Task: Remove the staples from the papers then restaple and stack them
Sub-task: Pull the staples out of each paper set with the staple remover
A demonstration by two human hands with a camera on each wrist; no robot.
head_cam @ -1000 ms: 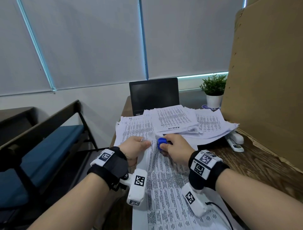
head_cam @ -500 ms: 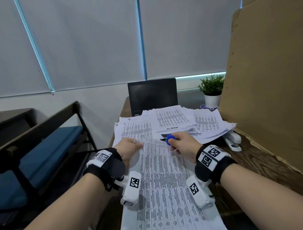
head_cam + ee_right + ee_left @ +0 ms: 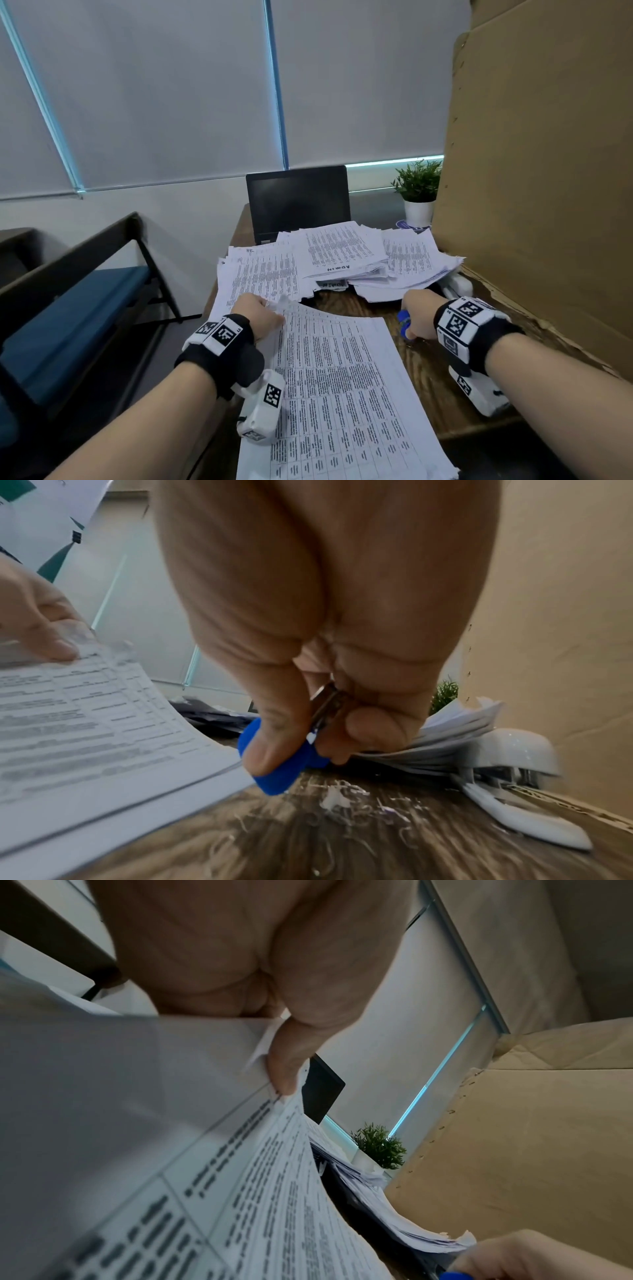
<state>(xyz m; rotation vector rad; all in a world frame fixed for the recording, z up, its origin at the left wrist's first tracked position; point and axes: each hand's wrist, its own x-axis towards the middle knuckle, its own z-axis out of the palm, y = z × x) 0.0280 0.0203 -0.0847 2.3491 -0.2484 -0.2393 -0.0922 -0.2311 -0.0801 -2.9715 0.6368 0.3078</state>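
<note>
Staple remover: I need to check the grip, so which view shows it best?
The right wrist view: the staple remover sits close-up, pinched in the right hand. The head view shows only a blue sliver; the left wrist view, a blue edge.

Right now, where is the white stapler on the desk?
In the head view the white stapler lies at the desk's far right, partly under the right-hand paper pile, against the cardboard sheet. It sits just beyond the right hand.

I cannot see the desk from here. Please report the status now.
Left hand pinches paper set corner. Right hand grips blue staple remover over the table. Stapler lies beside. Nothing blocks.
</note>
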